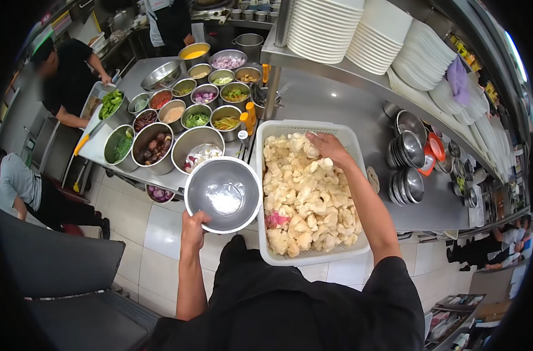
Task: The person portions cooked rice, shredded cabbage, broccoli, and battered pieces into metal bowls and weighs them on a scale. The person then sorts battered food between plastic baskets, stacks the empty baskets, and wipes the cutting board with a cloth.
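Observation:
My left hand (195, 229) grips the near rim of a round metal bowl (224, 194), which has nothing in it. Just right of the bowl stands a white plastic basket (363, 257) heaped with pale, lumpy battered pieces (313, 199). Over the far right part of the heap, my right hand (329, 147) touches the pieces, its fingers bent down around one at the top. A small pink item (276, 220) lies among the pieces at the basket's left side.
Metal pots of cut vegetables (199, 120) crowd the counter at the left. Stacked white dishes (325, 29) fill the shelf above the steel counter (360, 99). Metal bowls (406, 184) are stacked at the right. Several other people work at the left and back.

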`<state>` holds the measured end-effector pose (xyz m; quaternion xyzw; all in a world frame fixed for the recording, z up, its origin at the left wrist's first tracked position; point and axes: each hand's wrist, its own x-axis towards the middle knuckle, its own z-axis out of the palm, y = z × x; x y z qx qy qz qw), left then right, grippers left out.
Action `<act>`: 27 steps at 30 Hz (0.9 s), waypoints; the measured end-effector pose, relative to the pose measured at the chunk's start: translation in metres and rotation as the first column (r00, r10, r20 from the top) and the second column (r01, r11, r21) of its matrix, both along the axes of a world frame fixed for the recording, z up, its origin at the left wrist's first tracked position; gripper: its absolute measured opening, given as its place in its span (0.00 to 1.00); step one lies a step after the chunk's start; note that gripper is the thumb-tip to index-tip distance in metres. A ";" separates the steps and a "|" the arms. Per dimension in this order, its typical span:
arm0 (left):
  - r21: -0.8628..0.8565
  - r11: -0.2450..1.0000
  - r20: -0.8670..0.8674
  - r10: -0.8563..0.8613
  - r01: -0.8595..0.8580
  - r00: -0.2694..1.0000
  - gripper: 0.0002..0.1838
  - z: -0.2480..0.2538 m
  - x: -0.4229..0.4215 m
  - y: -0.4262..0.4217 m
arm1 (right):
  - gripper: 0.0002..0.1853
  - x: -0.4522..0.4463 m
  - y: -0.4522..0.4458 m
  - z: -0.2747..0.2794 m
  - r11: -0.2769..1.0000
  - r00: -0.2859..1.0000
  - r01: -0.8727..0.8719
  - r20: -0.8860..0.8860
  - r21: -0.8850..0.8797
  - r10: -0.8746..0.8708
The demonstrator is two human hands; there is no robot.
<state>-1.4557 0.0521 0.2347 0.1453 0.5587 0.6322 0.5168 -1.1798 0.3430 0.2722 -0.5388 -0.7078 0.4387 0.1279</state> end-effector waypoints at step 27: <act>0.062 0.958 -0.336 -0.245 0.281 0.910 0.23 -0.008 0.073 0.090 | 0.23 -0.031 -0.097 0.081 0.950 0.765 -0.122 -0.637 -0.287 -0.094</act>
